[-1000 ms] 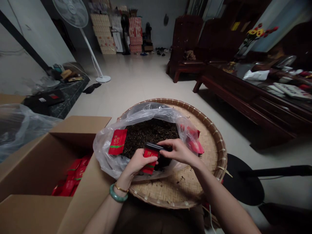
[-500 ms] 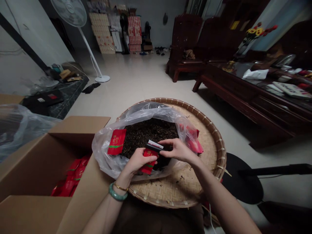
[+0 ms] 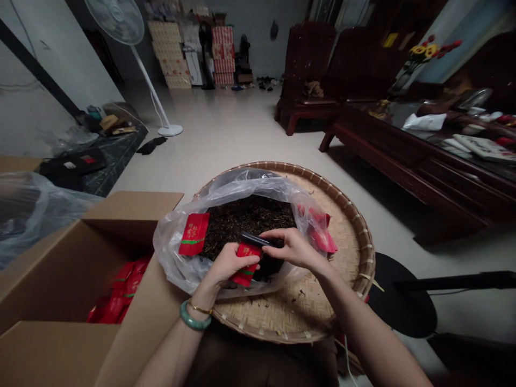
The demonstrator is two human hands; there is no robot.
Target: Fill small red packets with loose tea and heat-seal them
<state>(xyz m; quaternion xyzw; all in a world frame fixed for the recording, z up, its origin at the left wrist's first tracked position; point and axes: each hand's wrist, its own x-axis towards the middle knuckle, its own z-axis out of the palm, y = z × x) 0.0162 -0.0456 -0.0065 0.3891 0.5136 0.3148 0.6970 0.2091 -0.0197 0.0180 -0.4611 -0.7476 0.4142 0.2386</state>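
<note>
Black handheld tool (image 3: 257, 240) is tipped since the earlier frame, pale strip now hidden. Right hand (image 3: 292, 248) pinches it at the top of the red packet (image 3: 246, 269), gripped by left hand (image 3: 226, 264) over tea leaves (image 3: 250, 215). Step: probably sealing; calls for steady pressure.

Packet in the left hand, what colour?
Red packet with a green stripe and gold markings; shows best in the head view.

Gold, seemingly Chinese characters (image 3: 192, 230) on two red packets (image 3: 195, 236), illegibly small.
</note>
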